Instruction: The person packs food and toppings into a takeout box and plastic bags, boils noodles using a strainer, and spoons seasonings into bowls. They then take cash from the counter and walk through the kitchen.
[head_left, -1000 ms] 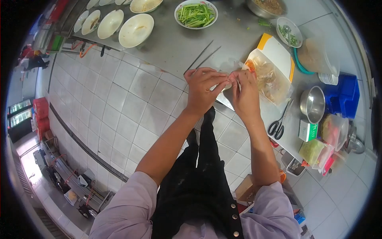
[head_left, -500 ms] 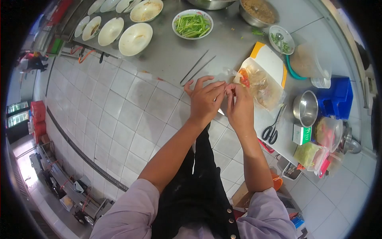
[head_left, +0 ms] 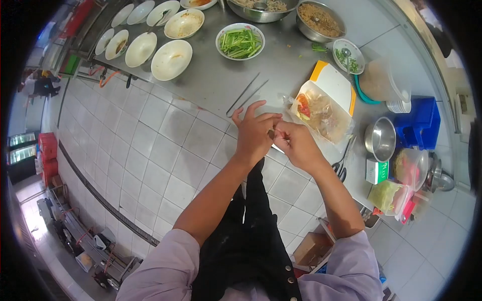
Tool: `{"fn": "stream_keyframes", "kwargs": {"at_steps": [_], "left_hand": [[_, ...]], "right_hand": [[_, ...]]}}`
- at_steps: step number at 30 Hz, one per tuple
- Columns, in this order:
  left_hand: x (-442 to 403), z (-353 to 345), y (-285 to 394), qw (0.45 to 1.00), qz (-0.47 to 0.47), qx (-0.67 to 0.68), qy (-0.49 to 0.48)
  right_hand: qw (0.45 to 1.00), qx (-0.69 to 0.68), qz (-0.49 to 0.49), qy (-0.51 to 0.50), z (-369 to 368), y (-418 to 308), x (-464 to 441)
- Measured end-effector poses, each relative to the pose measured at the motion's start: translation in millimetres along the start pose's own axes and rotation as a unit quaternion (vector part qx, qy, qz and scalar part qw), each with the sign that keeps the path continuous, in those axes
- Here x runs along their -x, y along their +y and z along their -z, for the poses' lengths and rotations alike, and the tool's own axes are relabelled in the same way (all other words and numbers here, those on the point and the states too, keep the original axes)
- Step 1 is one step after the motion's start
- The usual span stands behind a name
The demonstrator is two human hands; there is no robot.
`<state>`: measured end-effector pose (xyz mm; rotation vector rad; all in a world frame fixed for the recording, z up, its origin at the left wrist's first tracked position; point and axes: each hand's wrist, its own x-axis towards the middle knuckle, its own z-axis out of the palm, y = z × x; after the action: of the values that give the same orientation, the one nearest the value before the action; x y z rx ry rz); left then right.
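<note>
My left hand point(head_left: 255, 134) and my right hand point(head_left: 297, 143) meet over the counter's front edge. The thumbs and forefingers press together around something too small to make out; the outer fingers of my left hand spread apart. Just beyond my right hand lies an open white and yellow takeaway box point(head_left: 340, 88) with clear plastic bags of food point(head_left: 321, 120), one showing red and yellow pieces. Metal tongs point(head_left: 247, 95) rest on the counter beyond my left hand. Scissors point(head_left: 344, 159) lie right of my right forearm, which partly covers their handles.
On the steel counter point(head_left: 201, 93) stand a bowl of cut green stalks point(head_left: 241, 44), several used white bowls point(head_left: 171, 60) and steel bowls of food point(head_left: 321, 21). An empty steel bowl point(head_left: 380, 139), a blue bin point(head_left: 420, 123) and a green-white carton point(head_left: 376, 171) sit at the right.
My right hand has turned inward and its elbow has swung outward, with the forearm now over the scissors' handles. My left hand has barely moved. The view has shifted slightly.
</note>
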<state>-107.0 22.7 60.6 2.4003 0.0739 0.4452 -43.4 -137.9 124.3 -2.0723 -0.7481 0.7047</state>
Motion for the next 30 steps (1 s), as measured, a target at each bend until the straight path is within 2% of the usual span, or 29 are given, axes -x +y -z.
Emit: {"fn": "stream_keyframes", "kwargs": {"at_steps": [3, 6, 9, 12, 15, 20, 23, 25, 27, 30], "left_hand": [[-4, 17, -2, 0.999, -0.006, 0.019, -0.042], [-9, 33, -4, 0.993, -0.032, 0.072, -0.088], [-9, 29, -15, 0.987, -0.064, 0.108, -0.103], [-1, 16, -22, 0.986, -0.087, 0.097, -0.104], [7, 11, -18, 0.987, -0.119, 0.057, -0.087], [3, 27, 8, 0.99, -0.137, 0.032, -0.032], [-12, 40, 22, 0.99, -0.101, 0.067, -0.073], [-35, 53, 41, 0.99, -0.073, 0.078, -0.092], [-66, 64, 59, 0.989, -0.042, 0.094, -0.101], [-105, 63, 83, 0.964, 0.111, 0.196, -0.138]], "right_hand": [[0.985, 0.084, 0.121, 0.095, 10, 4, -5], [0.982, 0.094, 0.15, 0.071, 18, -4, -5], [0.977, 0.141, 0.143, 0.074, 19, -4, -1], [0.998, 0.013, 0.063, 0.02, 4, 9, 8], [0.997, -0.079, 0.01, 0.012, -6, 15, 14], [0.987, -0.151, -0.007, 0.057, -12, 27, 24], [0.958, -0.256, -0.03, 0.122, 3, 23, 46], [0.912, -0.379, -0.073, 0.137, 14, 32, 69], [0.918, -0.357, -0.13, 0.117, 16, 58, 107], [0.942, -0.273, -0.148, 0.13, -17, 103, 162]]}}
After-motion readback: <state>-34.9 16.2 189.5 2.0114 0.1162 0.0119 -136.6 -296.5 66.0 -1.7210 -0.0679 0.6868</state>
